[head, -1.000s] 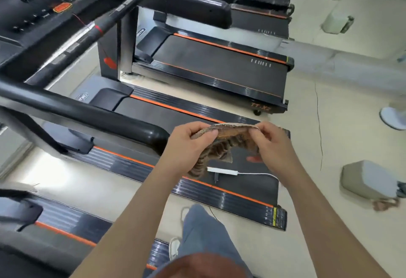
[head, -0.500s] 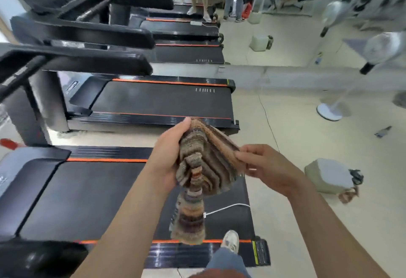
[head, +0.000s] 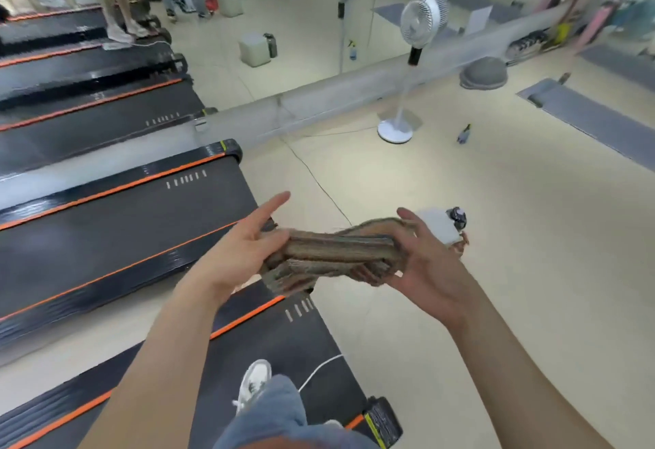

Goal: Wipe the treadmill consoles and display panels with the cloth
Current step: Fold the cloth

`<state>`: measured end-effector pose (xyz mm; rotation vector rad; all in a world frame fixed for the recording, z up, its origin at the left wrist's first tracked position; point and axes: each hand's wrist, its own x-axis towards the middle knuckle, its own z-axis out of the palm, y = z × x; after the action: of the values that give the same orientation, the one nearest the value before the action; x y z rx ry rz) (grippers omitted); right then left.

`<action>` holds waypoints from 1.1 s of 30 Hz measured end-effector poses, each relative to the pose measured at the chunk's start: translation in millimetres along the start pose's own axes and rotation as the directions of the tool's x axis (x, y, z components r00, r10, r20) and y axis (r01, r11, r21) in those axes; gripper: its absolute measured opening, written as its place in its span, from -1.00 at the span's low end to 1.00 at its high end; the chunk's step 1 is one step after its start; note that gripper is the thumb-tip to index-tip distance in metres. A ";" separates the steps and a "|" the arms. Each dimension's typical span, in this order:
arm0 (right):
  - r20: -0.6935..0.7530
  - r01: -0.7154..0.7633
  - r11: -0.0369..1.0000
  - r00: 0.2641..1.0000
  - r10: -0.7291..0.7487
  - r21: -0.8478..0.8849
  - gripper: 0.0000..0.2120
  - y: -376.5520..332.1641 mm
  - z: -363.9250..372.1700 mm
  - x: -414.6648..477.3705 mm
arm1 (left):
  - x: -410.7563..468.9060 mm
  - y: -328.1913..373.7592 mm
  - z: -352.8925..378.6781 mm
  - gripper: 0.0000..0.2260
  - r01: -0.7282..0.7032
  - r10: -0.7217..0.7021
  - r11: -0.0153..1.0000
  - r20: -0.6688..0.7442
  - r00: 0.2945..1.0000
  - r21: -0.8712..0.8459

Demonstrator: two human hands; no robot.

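Observation:
A brown striped cloth (head: 329, 253), folded into a thick bundle, is stretched between my two hands at chest height. My left hand (head: 244, 246) grips its left end, forefinger pointing out. Cupped under the right end, my right hand (head: 425, 264) has its fingers curled around the folds. Below and to the left lie black treadmill decks (head: 117, 228) with orange side stripes. No console or display panel is in view.
I stand on the rear end of a treadmill belt (head: 301, 349), my shoe and a white cable on it. A white standing fan (head: 418, 26) and a spray bottle (head: 464, 135) are on the beige floor. A white box sits behind my right hand. People stand far back.
The view has swung right, away from the consoles and handrails toward the open floor. The cloth, hanging from my left hand before, is now bunched flat and held level between both hands.

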<state>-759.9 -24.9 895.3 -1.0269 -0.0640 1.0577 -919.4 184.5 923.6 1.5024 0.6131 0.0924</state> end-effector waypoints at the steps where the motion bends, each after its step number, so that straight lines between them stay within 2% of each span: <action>1: 0.018 -0.006 0.994 1.000 0.008 -0.106 -0.43 -11.5 -14.0 11.1 | 26.1 6.7 0.4 -0.55 -0.003 0.003 1.000 -0.007 1.000 -0.029; 2: 0.042 -0.026 0.974 0.998 0.036 -0.225 -0.26 -19.0 -23.9 18.1 | 43.0 11.7 0.4 -0.54 -0.002 0.000 0.996 -0.018 1.000 -0.091; 4: 0.051 -0.055 0.902 0.995 0.085 -0.427 -0.11 -34.6 -37.7 32.9 | 77.5 21.5 2.6 -0.57 -0.010 0.007 0.976 -0.013 1.000 -0.219; 6: -0.053 -0.094 0.832 0.996 0.077 -0.547 -0.13 -57.4 -51.8 59.5 | 127.3 31.5 7.4 -0.70 0.010 -0.005 0.973 0.022 1.000 -0.231; 8: -0.207 -0.114 0.774 0.978 -0.022 -0.623 -0.22 -75.2 -58.6 88.1 | 178.5 34.7 9.1 -0.85 0.014 -0.006 0.987 0.056 0.998 -0.160; 10: -0.337 -0.075 0.778 0.924 -0.182 -0.624 -0.41 -87.7 -67.1 119.0 | 229.9 38.9 10.7 -0.87 -0.005 0.013 0.994 0.077 0.997 -0.108; 12: -0.414 -0.022 0.833 0.875 -0.252 -0.553 -0.59 -96.9 -76.2 149.6 | 273.2 41.3 11.5 -0.87 -0.050 0.052 0.998 0.103 0.993 -0.024; 13: -0.446 -0.003 0.854 0.854 -0.268 -0.520 -0.65 -100.7 -81.0 161.9 | 289.9 43.3 13.0 -0.88 -0.084 0.073 0.994 0.142 0.987 0.069; 15: -0.503 0.044 0.885 0.809 -0.303 -0.463 -0.66 -108.7 -91.2 179.8 | 320.9 49.1 17.2 -0.81 -0.153 0.069 0.959 0.330 0.942 0.237; 17: -0.481 0.079 0.886 0.817 -0.320 -0.456 -0.56 -119.0 -102.6 191.2 | 353.9 52.2 25.8 -0.66 -0.191 -0.003 0.921 0.495 0.869 0.340; 18: -0.444 0.078 0.868 0.835 -0.325 -0.490 -0.51 -125.0 -110.3 197.0 | 371.9 51.6 32.7 -0.61 -0.221 -0.027 0.888 0.526 0.850 0.404; 21: -0.380 -0.022 0.706 0.854 -0.355 -0.708 -0.48 -143.7 -137.5 220.9 | 428.8 40.6 58.7 -0.65 -0.363 0.023 0.759 0.535 0.845 0.540; 23: -0.387 -0.129 0.513 0.813 -0.435 -0.849 -0.54 -150.1 -168.9 246.6 | 469.0 27.3 79.7 -0.77 -0.377 0.060 0.744 0.508 0.860 0.551; 25: -0.390 -0.211 0.379 0.778 -0.493 -0.901 -0.65 -153.8 -207.1 272.8 | 506.0 7.9 103.9 -0.89 -0.355 0.047 0.765 0.504 0.862 0.537; 27: -0.374 -0.239 0.313 0.775 -0.510 -0.919 -0.77 -151.5 -256.6 297.2 | 542.4 -16.6 133.8 -0.91 -0.352 0.067 0.762 0.474 0.878 0.544; 30: -0.372 -0.248 0.293 0.766 -0.524 -0.923 -0.89 -141.4 -351.0 333.8 | 601.7 -65.4 184.0 -0.86 -0.316 0.109 0.796 0.391 0.914 0.516; 33: -0.331 -0.219 0.257 0.748 -0.575 -0.941 -0.85 -138.0 -445.5 373.0 | 657.8 -113.9 233.5 -0.96 -0.324 0.011 0.773 0.498 0.867 0.546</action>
<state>-245.9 -58.0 593.0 -2.4557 -0.3165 0.2158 -297.0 242.6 592.6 2.1292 0.0866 -0.3671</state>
